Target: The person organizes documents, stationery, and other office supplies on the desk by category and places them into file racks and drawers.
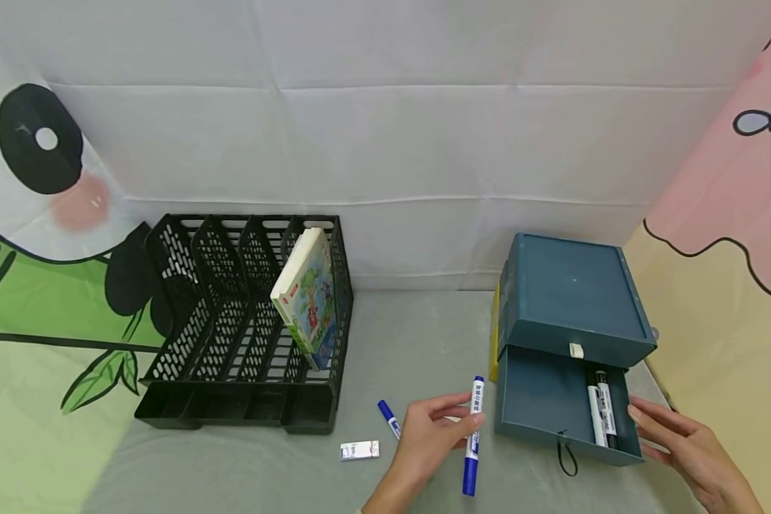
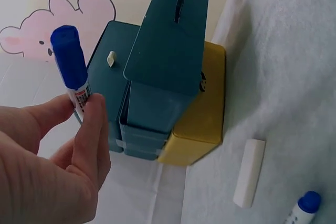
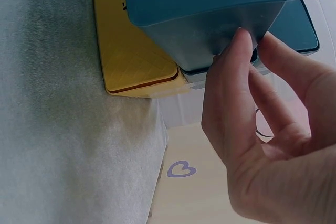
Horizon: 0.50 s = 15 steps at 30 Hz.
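My left hand (image 1: 427,435) pinches a blue-capped white marker (image 1: 473,435) between thumb and fingers, held upright with its cap end down in the head view. Just right of it, a dark teal drawer box (image 1: 572,285) has its lower drawer (image 1: 533,400) pulled out. Two white markers with black caps (image 1: 607,407) lie inside, along the drawer's right side. Beside that side is my right hand (image 1: 687,442), fingers extended. In the right wrist view its fingertips (image 3: 242,38) are right at the drawer's wall.
A black slotted organizer (image 1: 244,407) stands at left, with a picture book (image 1: 311,300) leaning in its right section. A second blue marker (image 1: 389,418) and a small white printed block (image 1: 360,450) lie on the grey cloth. A yellow box (image 2: 202,114) stands against the teal box.
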Motion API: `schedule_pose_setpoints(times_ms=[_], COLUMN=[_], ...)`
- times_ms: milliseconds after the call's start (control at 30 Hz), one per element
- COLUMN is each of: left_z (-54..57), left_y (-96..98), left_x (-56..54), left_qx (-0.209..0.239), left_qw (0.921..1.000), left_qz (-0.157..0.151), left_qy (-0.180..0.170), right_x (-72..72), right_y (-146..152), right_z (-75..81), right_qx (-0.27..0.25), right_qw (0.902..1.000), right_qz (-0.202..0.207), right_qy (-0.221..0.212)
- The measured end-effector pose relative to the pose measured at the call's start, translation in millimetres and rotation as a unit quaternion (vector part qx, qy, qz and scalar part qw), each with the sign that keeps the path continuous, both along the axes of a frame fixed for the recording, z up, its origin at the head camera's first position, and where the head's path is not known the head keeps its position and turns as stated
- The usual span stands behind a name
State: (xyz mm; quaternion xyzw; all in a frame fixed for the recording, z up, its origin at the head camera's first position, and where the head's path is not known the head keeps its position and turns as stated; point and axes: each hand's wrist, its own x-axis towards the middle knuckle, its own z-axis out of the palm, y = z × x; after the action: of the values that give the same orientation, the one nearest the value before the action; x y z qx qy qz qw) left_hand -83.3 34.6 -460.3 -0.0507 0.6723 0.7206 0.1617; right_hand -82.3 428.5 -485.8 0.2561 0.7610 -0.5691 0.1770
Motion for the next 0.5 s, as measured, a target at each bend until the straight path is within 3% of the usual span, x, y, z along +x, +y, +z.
schedule_pose_setpoints(times_ms=[500], left_z=[15.9], left_y=[36.5], left_x=[-20.5], left_qx=[0.013], left_qw=[0.9984], left_qz=[-0.055], left_qy=[0.004], right_x=[0.3], right_y=[-3.3], right_z=[0.9], right_qx=[0.004], right_qw=[1.0000], right_qz=[-0.007], right_qy=[-0.001])
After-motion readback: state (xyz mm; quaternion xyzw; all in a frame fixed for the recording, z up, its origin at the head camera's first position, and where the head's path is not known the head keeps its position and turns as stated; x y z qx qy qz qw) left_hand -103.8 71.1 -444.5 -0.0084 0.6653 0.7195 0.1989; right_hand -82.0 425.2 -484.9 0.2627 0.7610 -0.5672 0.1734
